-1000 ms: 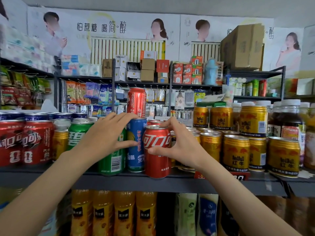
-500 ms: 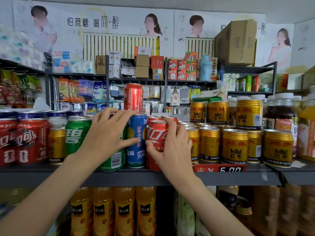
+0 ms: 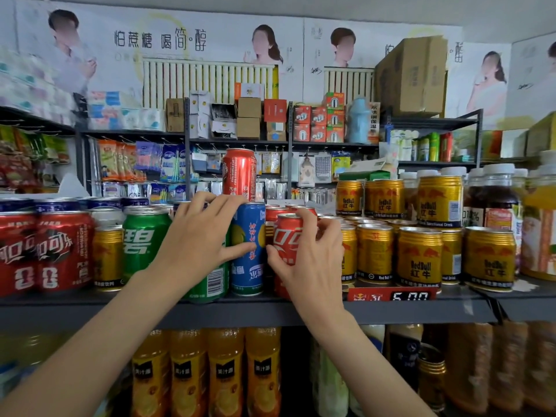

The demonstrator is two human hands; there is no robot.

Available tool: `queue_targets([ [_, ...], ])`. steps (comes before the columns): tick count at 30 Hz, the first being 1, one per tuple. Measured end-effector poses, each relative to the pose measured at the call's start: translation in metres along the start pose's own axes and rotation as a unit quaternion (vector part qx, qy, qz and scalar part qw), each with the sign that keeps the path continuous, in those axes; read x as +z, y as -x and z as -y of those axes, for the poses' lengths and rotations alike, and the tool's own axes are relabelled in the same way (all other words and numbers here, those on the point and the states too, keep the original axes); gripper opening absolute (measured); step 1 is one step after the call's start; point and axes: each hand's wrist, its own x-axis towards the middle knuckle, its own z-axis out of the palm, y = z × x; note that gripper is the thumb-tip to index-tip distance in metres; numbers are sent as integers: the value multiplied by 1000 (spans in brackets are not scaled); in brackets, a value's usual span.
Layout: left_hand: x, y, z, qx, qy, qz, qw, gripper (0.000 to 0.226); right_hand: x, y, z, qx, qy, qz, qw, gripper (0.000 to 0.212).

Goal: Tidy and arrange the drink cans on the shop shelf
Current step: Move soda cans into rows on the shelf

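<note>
A: Shop interior, dark metal shelf point(image 3: 391, 311) at chest height, posters on the back wall. Left end?

B: Two fat red cola cans point(image 3: 45, 251) at the front edge, blue-topped cans behind them. Next, a small gold can point(image 3: 106, 255), then a green can point(image 3: 144, 242).

A: Left hand?

B: Left hand point(image 3: 195, 242) lies over a second green can point(image 3: 210, 282), which is mostly hidden behind it. Fingers spread, fingertips near the top rim of the tall blue can point(image 3: 248, 251), thumb pressed on that can's front. Cannot tell whether the grip is closed round either can.

A: Above it?

B: A tall red can point(image 3: 239, 174) stands upright on the cans behind.

A: Right hand?

B: Right hand point(image 3: 304, 260) has its grip clamped on a red cola can point(image 3: 285, 239), thumb on the label, fingers curled round its right side. Can is upright at the shelf front, just beside the blue one.

A: Further right?

B: Gold energy-drink cans point(image 3: 418, 257) in rows, some stacked two high, with a red price tag point(image 3: 391, 294) on the shelf lip below them. Capped bottles point(image 3: 496, 200) at the far right. Orange juice bottles point(image 3: 204, 371) on the shelf below.
</note>
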Motion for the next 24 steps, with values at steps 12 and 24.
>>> queue_targets([
  [12, 5, 5, 7, -17, -19, -46, 999, 70, 0, -9, -11, -46, -44, 116, 991, 86],
  [24, 12, 33, 2, -99, 78, -108, 986, 75, 7, 4, -10, -63, -83, 79, 991, 97],
])
